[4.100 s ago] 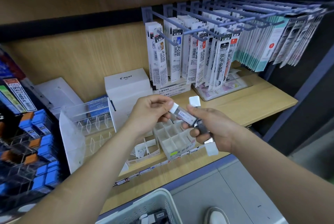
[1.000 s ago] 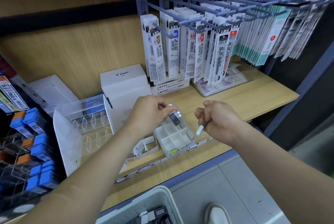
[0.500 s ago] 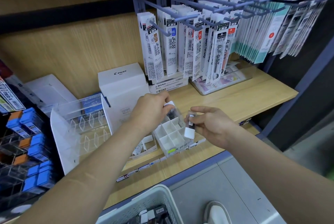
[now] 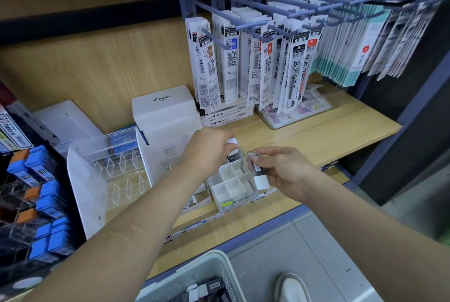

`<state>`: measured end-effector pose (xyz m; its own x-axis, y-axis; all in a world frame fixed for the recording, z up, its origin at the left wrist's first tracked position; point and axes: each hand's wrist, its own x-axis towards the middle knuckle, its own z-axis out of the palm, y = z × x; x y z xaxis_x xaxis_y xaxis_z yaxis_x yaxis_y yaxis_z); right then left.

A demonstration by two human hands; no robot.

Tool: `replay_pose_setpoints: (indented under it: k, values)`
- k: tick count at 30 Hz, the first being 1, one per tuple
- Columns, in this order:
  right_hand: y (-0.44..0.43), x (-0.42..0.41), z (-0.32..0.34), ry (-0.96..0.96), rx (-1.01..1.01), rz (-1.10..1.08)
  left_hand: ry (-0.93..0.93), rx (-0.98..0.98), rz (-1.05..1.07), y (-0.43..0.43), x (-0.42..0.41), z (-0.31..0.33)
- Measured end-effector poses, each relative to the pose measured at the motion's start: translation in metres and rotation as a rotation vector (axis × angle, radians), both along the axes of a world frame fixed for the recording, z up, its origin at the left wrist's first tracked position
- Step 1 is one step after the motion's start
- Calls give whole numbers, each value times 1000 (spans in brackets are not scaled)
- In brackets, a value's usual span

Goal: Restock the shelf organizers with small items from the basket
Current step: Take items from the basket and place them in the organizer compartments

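Placement step: left hand point(image 4: 207, 148) grips one white-capped clear lead case point(image 4: 234, 149) over white gridded organizer point(image 4: 225, 183), right hand point(image 4: 283, 169) pinches second case point(image 4: 255, 171); next, drop each upright into an empty cell.

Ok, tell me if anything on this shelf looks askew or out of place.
The white divided organizer sits turned at an angle to the shelf's front edge, not squared like the clear acrylic organizer beside it. The left hand is lowering a lead case into it. Nothing looks spilled or damaged.
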<state>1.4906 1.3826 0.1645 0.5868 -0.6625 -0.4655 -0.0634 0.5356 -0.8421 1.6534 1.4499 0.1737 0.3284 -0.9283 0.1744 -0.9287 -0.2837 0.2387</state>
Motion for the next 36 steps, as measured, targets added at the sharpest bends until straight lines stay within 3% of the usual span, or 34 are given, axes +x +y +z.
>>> replay_pose_setpoints:
  k: [5,15,18,21,23,25,27,29,32,36]
  values:
    - [0,-2,0,10,-24,16,-146,42,-20,-2,0,-2]
    - [-2,-2,3,40,-11,-103,-165,22,-32,0,-4,2]
    - [-3,-3,6,-31,43,-157,11,-68,17,5,-4,2]
    - [-4,-2,5,-50,72,-181,426,-232,72,16,-7,8]
    - [-4,0,5,-60,65,-181,631,-235,-42,29,-9,14]
    - [-3,2,5,-73,64,-182,704,-167,-184,39,-14,18]
    - [-2,3,6,-84,74,-168,699,-192,-194,41,-20,17]
    - [2,4,9,-88,83,-126,716,-286,-74,39,-23,17]
    - [5,3,11,-49,35,-21,928,-430,124,39,-21,23]
    - [7,2,10,-7,-80,81,1042,-455,209,42,-14,27]
